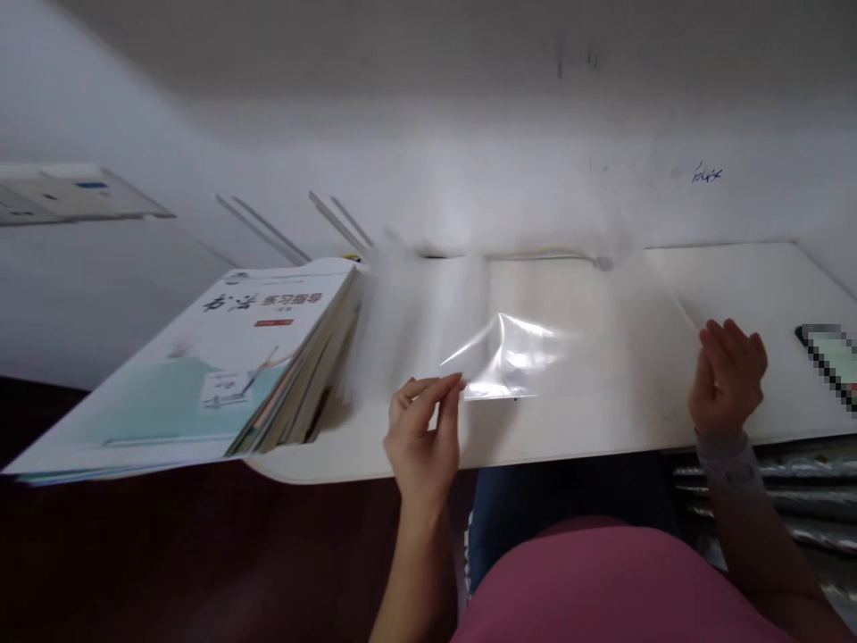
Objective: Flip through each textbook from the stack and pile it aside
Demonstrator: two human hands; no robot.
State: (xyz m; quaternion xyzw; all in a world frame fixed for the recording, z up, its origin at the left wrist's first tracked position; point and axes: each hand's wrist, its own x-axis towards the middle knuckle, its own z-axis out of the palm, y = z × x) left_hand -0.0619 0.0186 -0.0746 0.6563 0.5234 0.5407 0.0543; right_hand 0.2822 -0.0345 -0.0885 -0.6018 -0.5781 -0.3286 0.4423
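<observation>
A clear plastic sheet (515,353) is spread in the air over the white table, glossy and creased near its front edge, with its upper part blurred. My left hand (425,429) pinches the sheet's near left corner between thumb and fingers. Farther right, my right hand (727,379) is raised above the table with its fingers curled together. A faint edge of the sheet runs up to those fingers, though the contact itself is hard to see. To the left of my left hand lies a thick stack of books (268,357) with a white and teal cover on top.
The white table (569,438) stands against a wall with pen scribbles (706,174). A phone (830,362) lies at the right edge. A white socket panel (73,192) is on the left wall. Shiny wrapped rolls or bags (796,500) sit below the table at right.
</observation>
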